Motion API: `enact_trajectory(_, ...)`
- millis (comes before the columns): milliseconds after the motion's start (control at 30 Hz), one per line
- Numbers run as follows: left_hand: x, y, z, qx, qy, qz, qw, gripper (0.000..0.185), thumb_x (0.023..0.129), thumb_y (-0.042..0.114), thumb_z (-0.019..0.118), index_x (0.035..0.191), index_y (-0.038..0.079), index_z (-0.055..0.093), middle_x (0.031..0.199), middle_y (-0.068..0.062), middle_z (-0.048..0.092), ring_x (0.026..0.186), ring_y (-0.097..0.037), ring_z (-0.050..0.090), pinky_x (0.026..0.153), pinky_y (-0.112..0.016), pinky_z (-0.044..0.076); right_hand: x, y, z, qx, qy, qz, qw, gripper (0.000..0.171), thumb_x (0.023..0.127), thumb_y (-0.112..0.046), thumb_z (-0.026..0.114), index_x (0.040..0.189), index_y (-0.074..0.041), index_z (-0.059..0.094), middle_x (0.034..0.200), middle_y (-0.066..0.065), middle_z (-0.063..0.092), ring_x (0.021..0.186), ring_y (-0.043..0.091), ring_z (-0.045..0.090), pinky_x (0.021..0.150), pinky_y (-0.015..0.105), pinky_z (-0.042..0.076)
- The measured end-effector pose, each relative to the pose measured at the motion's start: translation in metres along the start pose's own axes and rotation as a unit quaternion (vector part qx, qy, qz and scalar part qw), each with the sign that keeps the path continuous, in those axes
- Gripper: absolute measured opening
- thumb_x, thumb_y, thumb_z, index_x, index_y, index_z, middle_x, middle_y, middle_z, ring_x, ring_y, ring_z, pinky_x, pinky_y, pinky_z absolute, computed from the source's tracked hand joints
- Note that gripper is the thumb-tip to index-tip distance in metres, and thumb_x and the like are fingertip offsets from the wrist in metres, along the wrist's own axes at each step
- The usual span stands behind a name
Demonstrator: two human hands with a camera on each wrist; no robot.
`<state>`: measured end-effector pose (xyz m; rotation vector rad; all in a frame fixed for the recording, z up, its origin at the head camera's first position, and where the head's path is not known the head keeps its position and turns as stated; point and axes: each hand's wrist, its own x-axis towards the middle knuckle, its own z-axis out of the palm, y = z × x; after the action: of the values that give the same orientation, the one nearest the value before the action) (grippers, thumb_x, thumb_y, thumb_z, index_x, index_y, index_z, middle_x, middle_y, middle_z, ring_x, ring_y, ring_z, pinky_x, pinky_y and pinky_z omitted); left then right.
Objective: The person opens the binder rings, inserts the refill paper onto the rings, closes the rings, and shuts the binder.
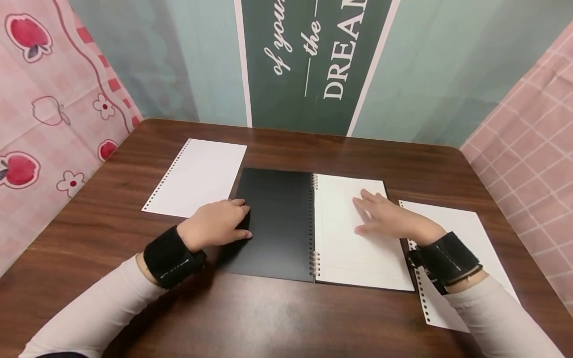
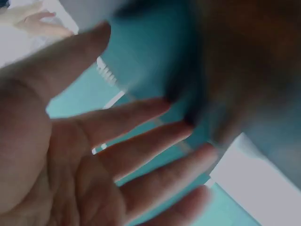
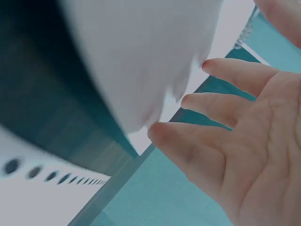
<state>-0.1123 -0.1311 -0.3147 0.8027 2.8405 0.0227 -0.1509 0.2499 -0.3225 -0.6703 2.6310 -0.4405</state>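
A ring binder notebook lies spread flat, its black cover on the left and white pages on the right. Two groups of wire rings run along the spine. My left hand is at the left edge of the black cover, fingers extended and holding nothing; its spread fingers show in the left wrist view. Over the white pages is my right hand, with fingers straight and fingertips right at the paper. In the right wrist view those fingers appear apart from one another.
A white hole-punched sheet lies at the back left, partly behind the cover's edge. Another punched sheet is at the right, under the right forearm. The brown wooden table meets a printed curtain at the back.
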Motion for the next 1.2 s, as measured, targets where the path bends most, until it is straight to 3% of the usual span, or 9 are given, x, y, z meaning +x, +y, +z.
enact_trajectory(133, 0.009, -0.004, -0.018, -0.033, -0.011, 0.002, 0.9994, 0.049, 0.093, 0.040, 0.067, 0.123, 0.002, 0.064, 0.111, -0.011, 0.069, 0.098, -0.025, 0.068, 0.088, -0.043, 0.054, 0.006, -0.004, -0.010, -0.006, 0.027, -0.021, 0.999, 0.070, 0.095, -0.031, 0.066, 0.149, 0.004, 0.038, 0.158, 0.034, 0.022, 0.143, 0.058, 0.022, 0.114, 0.066, 0.022)
enact_trajectory(300, 0.026, -0.002, -0.046, -0.072, 0.004, -0.009, 0.9974, 0.057, 0.096, 0.042, 0.062, 0.137, 0.003, 0.057, 0.131, -0.013, 0.065, 0.118, -0.029, 0.064, 0.099, -0.047, 0.050, 0.015, -0.013, -0.032, 0.006, 0.062, -0.032, 0.998, 0.062, 0.097, -0.027, 0.063, 0.147, 0.004, 0.041, 0.154, 0.030, 0.035, 0.143, 0.048, 0.032, 0.114, 0.062, 0.028)
enact_trajectory(400, 0.038, 0.001, -0.057, -0.098, 0.015, -0.007, 0.9950, 0.056, 0.096, 0.042, 0.062, 0.138, 0.005, 0.057, 0.133, -0.012, 0.065, 0.119, -0.028, 0.064, 0.099, -0.047, 0.050, 0.023, -0.019, -0.044, 0.018, 0.068, -0.031, 0.997, 0.060, 0.098, -0.028, 0.062, 0.147, 0.001, 0.044, 0.151, 0.024, 0.044, 0.140, 0.045, 0.040, 0.111, 0.060, 0.035)
enact_trajectory(633, 0.068, 0.008, -0.068, -0.127, 0.039, 0.022, 0.9908, 0.052, 0.097, 0.041, 0.061, 0.138, 0.009, 0.058, 0.137, -0.008, 0.062, 0.125, -0.024, 0.060, 0.103, -0.044, 0.047, 0.040, -0.030, -0.058, 0.063, 0.056, -0.026, 0.996, 0.057, 0.100, -0.028, 0.059, 0.149, -0.005, 0.043, 0.148, 0.021, 0.049, 0.134, 0.043, 0.050, 0.106, 0.056, 0.043)
enact_trajectory(833, 0.097, 0.016, -0.084, -0.160, 0.054, 0.022, 0.9854, 0.052, 0.098, 0.040, 0.060, 0.140, 0.010, 0.055, 0.129, -0.009, 0.066, 0.118, -0.022, 0.063, 0.099, -0.042, 0.049, 0.057, -0.033, -0.065, 0.079, 0.088, -0.025, 0.993, 0.053, 0.099, -0.025, 0.061, 0.146, -0.006, 0.046, 0.126, 0.020, 0.063, 0.118, 0.037, 0.060, 0.095, 0.052, 0.050)
enact_trajectory(1100, 0.128, 0.021, -0.088, -0.229, 0.081, 0.022, 0.9697, 0.046, 0.098, 0.032, 0.060, 0.136, 0.005, 0.057, 0.116, -0.009, 0.071, 0.106, -0.020, 0.067, 0.094, -0.038, 0.052, 0.080, -0.040, -0.075, 0.150, 0.093, 0.009, 0.984, 0.025, 0.100, -0.023, 0.059, 0.112, -0.002, 0.066, 0.092, 0.010, 0.063, 0.083, 0.026, 0.060, 0.076, 0.036, 0.053)
enact_trajectory(1200, 0.139, 0.022, -0.085, -0.252, 0.091, 0.012, 0.9634, 0.043, 0.098, 0.031, 0.060, 0.132, 0.004, 0.059, 0.117, -0.010, 0.070, 0.107, -0.020, 0.066, 0.094, -0.037, 0.052, 0.088, -0.041, -0.080, 0.185, 0.091, 0.019, 0.978, 0.025, 0.100, -0.024, 0.058, 0.111, -0.001, 0.065, 0.083, 0.006, 0.057, 0.077, 0.022, 0.057, 0.071, 0.031, 0.051)
